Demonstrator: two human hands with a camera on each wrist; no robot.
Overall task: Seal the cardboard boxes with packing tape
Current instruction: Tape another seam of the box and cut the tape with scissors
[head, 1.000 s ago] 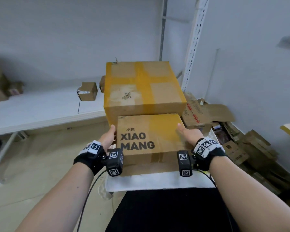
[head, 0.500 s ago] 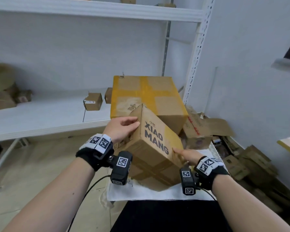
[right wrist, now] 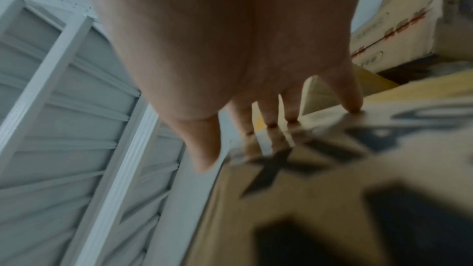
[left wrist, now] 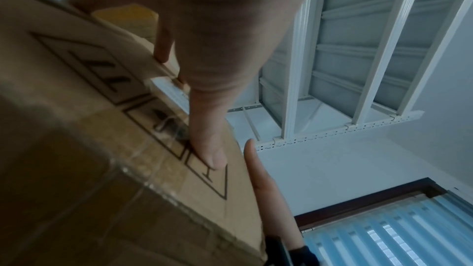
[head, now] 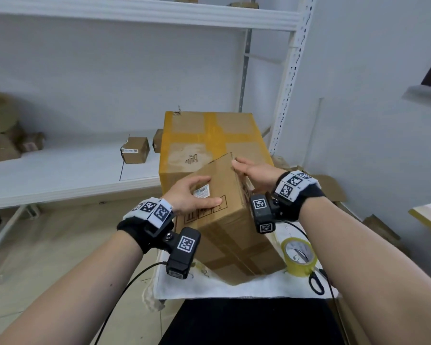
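A small cardboard box (head: 224,227) stands tilted on one lower corner on the white cloth (head: 209,287), carried between my two hands. My left hand (head: 194,192) presses flat on the upper-left face, beside its barcode label (head: 201,191) and over the printed handling symbols; the left wrist view shows the thumb (left wrist: 207,149) lying straight on that face (left wrist: 102,149). My right hand (head: 249,170) presses the right face near the top corner, straight fingertips (right wrist: 353,100) on the black lettering (right wrist: 320,189). A yellow tape roll (head: 298,255) stands on the cloth beside the box.
A large box (head: 214,140) crossed with yellow tape stands right behind the small one. Black scissors (head: 317,282) lie by the tape roll. A white shelf (head: 60,175) at left carries a small parcel (head: 135,149). Flattened cardboard (head: 381,227) is piled on the floor at right.
The small box went from lying flat, lettering up, to tipped on a corner with the lettering turned right. My right hand climbed to its top corner; the tape roll came into view.
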